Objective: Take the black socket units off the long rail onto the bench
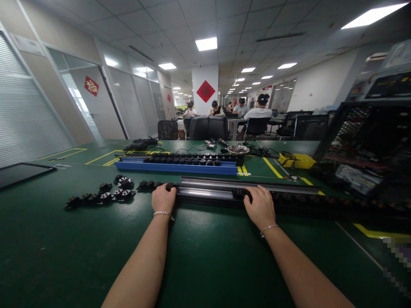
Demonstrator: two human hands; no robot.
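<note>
A long black track with a shiny metal channel (205,193) lies across the green table in front of me. At the channel's left end my left hand (163,199) is closed around a small black part (170,187). More small black parts (146,185) stand in a row just left of that hand. My right hand (261,206) has its thumb and fingers curled over another small black part (238,194) in the channel. Right of it, a dark row of similar parts (321,201) continues along the track. My fingers partly hide both gripped parts.
Loose black parts (105,196) lie at the left. Behind the track are a second metal rail (250,184), a blue rail (176,167) with black parts, a metal dish (238,149) and a yellow bin (298,161). An open computer case (362,145) stands at the right.
</note>
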